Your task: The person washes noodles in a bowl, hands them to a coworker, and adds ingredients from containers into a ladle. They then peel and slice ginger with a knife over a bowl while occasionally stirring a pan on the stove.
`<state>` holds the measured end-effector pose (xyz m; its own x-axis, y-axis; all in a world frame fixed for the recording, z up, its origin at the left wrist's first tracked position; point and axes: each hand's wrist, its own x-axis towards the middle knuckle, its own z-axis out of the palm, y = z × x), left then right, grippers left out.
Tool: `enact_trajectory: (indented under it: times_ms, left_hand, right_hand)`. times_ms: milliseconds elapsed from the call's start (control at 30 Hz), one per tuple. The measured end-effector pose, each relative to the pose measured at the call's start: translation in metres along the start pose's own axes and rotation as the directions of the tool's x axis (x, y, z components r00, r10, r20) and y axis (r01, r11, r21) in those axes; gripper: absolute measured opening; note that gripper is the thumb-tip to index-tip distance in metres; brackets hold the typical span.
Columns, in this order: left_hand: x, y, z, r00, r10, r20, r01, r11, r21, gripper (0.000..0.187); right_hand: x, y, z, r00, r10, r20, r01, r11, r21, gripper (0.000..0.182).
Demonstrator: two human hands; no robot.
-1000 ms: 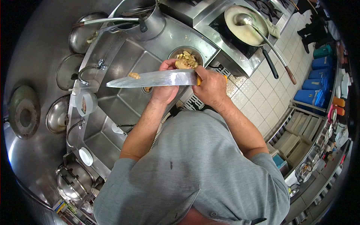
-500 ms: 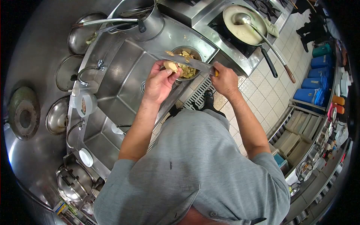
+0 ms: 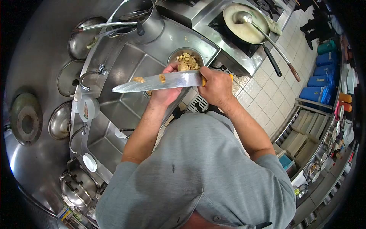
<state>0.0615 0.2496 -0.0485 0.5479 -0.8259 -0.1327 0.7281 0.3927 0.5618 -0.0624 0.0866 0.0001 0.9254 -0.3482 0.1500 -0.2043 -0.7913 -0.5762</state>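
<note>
My right hand (image 3: 217,87) is wrapped round the yellow handle of a large kitchen knife (image 3: 148,83). Its long blade points left, with peel-like scraps stuck on it, and covers part of my left hand (image 3: 164,97). My left fingers are closed on a piece of ginger (image 3: 183,66), just above the blade in view. A round metal bowl (image 3: 170,56) with several yellowish ginger pieces stands on the steel counter right behind my hands.
A steel sink (image 3: 124,70) lies left of my hands, with a tall pot (image 3: 154,28) beyond. On the stove sits a pan of whitish liquid (image 3: 236,32), with a ladle (image 3: 263,34) in it and handles jutting out. Blue bins (image 3: 322,82) stand right. Another person's legs (image 3: 310,32) show far right.
The knife has come down and nearer, its blade now broadside in front of my left hand. The ginger has shifted right, towards the bowl, still in my left fingers.
</note>
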Motion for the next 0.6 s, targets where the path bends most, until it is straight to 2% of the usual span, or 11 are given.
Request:
enact_trajectory:
  times_ms: [167, 233, 267, 400, 500, 567, 600]
  left_hand:
    - [-0.004, 0.012, -0.014, 1.0, -0.017, 0.0, 0.017, 0.997, -0.069, 0.043]
    - [-0.004, 0.022, -0.016, 1.0, -0.001, 0.025, -0.003, 0.987, 0.159, 0.036]
    - [-0.004, 0.024, -0.013, 1.0, -0.011, 0.025, 0.009, 0.997, 0.083, 0.031]
    - [-0.003, 0.023, -0.009, 1.0, -0.021, 0.0, 0.021, 0.996, 0.089, 0.03]
    - [0.001, 0.007, -0.015, 0.999, 0.035, -0.01, -0.033, 0.988, 0.148, 0.04]
    - [0.002, -0.003, -0.013, 0.996, 0.086, -0.014, -0.085, 0.994, 0.076, 0.05]
    - [0.003, -0.004, -0.015, 0.997, 0.076, -0.006, -0.074, 0.981, 0.181, 0.052]
  right_hand:
    - [0.001, 0.04, 0.006, 0.995, 0.096, 0.033, -0.094, 0.994, -0.063, 0.017]
    - [0.0, 0.051, 0.003, 0.986, 0.15, 0.067, -0.146, 0.987, -0.061, 0.016]
    - [0.001, 0.056, 0.003, 0.983, 0.176, 0.061, -0.171, 0.982, -0.075, 0.016]
    - [-0.001, 0.058, 0.007, 0.979, 0.2, 0.039, -0.197, 0.977, -0.079, 0.016]
    - [-0.005, 0.035, 0.007, 0.984, 0.172, 0.05, -0.169, 0.984, -0.052, 0.016]
    - [-0.006, 0.017, 0.004, 0.984, 0.159, 0.076, -0.156, 0.987, -0.045, 0.016]
    - [-0.006, 0.01, 0.004, 0.99, 0.124, 0.06, -0.123, 0.992, -0.02, 0.016]
